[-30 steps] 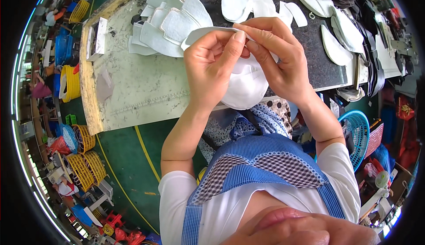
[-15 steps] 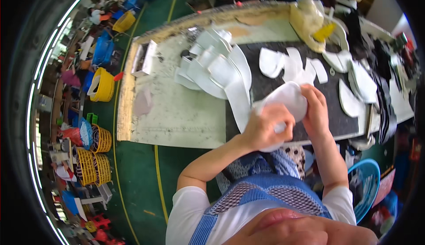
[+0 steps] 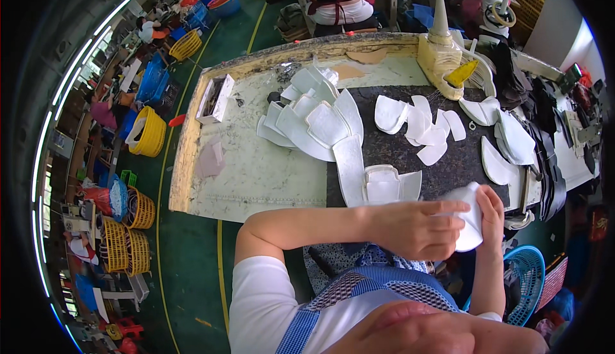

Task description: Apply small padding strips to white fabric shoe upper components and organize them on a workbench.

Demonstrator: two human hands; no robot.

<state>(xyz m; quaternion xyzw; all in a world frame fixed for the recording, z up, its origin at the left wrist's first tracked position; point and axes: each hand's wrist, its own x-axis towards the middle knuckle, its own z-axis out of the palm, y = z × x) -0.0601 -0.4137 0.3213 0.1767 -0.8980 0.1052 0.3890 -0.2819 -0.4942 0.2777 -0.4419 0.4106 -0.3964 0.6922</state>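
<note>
A curved white sheet-like piece is held up off the table's front edge, bent between my two hands. My right hand pinches its right edge with thumb and fingers. From the left, my left hand has its bent fingers closed against the other side; the thumb is hard to make out. Beyond them, overlapping white stitched pieces spread in a pile over the table's middle, trailing toward another white piece near my left forearm. Several small rounded white pieces lie loose on the dark mat.
A cream post-like stand with a yellow piece is at the back right. More white pieces and stacked dark pieces lie on the right. A small white box sits at the left edge; a blue basket stands below right.
Both hands have brought the white piece from over the mat rightward and closer to me, turning it edge-on. The view has tilted up, showing more of the room beyond the table.
</note>
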